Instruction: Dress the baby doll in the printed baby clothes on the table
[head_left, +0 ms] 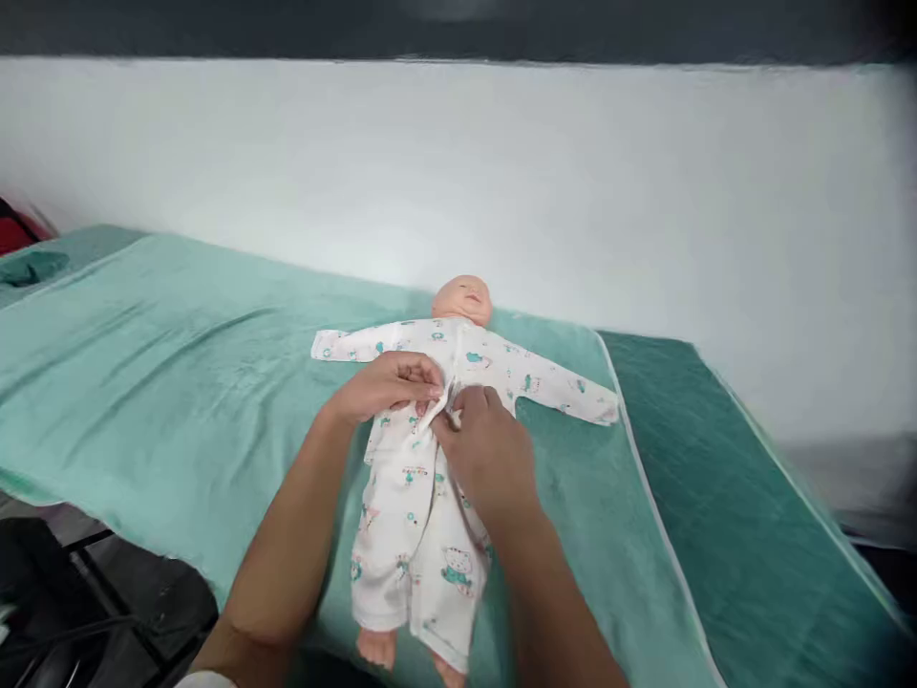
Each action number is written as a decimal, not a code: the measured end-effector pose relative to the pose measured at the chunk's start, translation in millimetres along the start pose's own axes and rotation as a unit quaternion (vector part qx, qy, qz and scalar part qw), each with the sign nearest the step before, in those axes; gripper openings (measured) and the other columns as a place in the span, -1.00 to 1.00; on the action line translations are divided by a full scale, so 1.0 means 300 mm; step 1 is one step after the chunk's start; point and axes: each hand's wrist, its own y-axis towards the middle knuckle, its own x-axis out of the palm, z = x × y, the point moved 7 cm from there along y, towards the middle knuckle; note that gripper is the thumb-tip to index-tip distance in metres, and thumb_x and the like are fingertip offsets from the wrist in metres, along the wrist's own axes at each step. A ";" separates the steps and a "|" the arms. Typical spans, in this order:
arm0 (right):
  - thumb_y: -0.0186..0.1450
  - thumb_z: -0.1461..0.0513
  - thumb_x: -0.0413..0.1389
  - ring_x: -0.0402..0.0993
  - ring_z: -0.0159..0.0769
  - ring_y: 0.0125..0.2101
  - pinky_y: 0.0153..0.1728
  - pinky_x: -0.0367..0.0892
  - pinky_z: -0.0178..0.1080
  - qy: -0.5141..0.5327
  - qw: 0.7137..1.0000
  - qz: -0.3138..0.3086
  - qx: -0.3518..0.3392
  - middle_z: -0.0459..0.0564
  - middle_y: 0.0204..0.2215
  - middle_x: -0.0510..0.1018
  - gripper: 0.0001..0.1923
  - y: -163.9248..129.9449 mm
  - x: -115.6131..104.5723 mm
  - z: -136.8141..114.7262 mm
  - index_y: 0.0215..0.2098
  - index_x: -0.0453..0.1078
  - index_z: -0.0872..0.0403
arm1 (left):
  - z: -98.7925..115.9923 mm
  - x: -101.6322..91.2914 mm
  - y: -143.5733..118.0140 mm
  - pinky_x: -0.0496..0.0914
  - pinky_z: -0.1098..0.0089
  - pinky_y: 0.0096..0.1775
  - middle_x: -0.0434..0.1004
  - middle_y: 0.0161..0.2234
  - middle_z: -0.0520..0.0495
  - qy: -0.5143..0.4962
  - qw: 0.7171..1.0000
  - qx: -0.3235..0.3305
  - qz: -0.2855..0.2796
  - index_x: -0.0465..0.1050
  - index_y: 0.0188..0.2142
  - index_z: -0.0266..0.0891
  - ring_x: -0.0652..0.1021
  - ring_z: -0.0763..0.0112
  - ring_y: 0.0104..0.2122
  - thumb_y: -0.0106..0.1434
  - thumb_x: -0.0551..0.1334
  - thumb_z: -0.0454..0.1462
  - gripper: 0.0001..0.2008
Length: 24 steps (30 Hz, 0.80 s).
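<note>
Romper (419,497) on the doll (463,298) is pinched at its front by both hands' fingers (422,380).

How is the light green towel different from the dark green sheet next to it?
The light green towel is pale mint; the dark green sheet is deep teal. The towel carries the doll and both hands; the sheet carries nothing visible. The towel looks wrinkled, the sheet smoother. Both cover the same table.

Both bare forearms reach forward and converge; the left hand (389,382) and right hand (487,449) meet with fingertips pinched, palms down.
</note>
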 end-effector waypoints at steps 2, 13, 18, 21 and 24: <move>0.34 0.22 0.06 0.36 -0.27 -0.38 -0.46 -0.03 -0.26 -0.002 1.000 0.018 0.002 0.05 -0.26 0.47 -0.91 0.003 -0.002 0.000 -0.27 0.32 0.09 | 0.000 0.003 0.003 0.09 0.56 -0.63 0.46 -0.59 0.04 -0.002 1.000 0.001 -0.002 0.47 -0.32 -0.33 0.37 0.62 -0.62 0.21 0.36 -0.20 -0.79; 0.33 0.09 0.08 0.18 -0.40 -0.52 -0.44 0.05 -0.29 0.321 0.946 -0.053 -0.006 -0.18 -0.59 0.30 -0.71 0.054 -0.009 0.105 -0.49 0.26 0.04 | 0.012 0.003 -0.002 0.11 0.56 -0.63 0.48 -0.57 0.02 0.004 1.000 -0.003 0.010 0.48 -0.34 -0.33 0.41 0.61 -0.62 0.19 0.38 -0.17 -0.76; 0.33 -0.01 0.13 0.12 -0.46 -0.59 -0.55 -0.01 -0.32 0.511 0.851 -0.118 0.027 -0.22 -0.64 0.27 -0.68 0.053 0.031 0.119 -0.41 0.35 0.04 | 0.021 0.022 -0.007 0.24 0.56 -0.61 0.47 -0.57 0.03 -0.009 1.000 -0.006 -0.002 0.47 -0.34 -0.32 0.46 0.56 -0.59 0.20 0.37 -0.20 -0.80; 0.31 -0.01 0.18 0.12 -0.48 -0.61 -0.57 -0.02 -0.33 0.549 0.829 -0.106 0.025 -0.22 -0.66 0.29 -0.69 0.053 0.036 0.113 -0.39 0.39 0.04 | 0.018 0.032 -0.007 0.34 0.53 -0.57 0.48 -0.57 0.02 -0.020 1.000 -0.007 -0.008 0.47 -0.33 -0.33 0.48 0.53 -0.57 0.21 0.36 -0.21 -0.80; 0.31 -0.01 0.19 0.15 -0.47 -0.60 -0.55 0.02 -0.33 0.543 0.834 -0.096 0.015 -0.21 -0.66 0.32 -0.69 0.051 0.034 0.102 -0.39 0.40 0.04 | 0.011 0.037 -0.005 0.39 0.51 -0.54 0.49 -0.57 0.00 -0.027 1.000 -0.006 -0.014 0.49 -0.32 -0.34 0.50 0.51 -0.57 0.22 0.36 -0.21 -0.81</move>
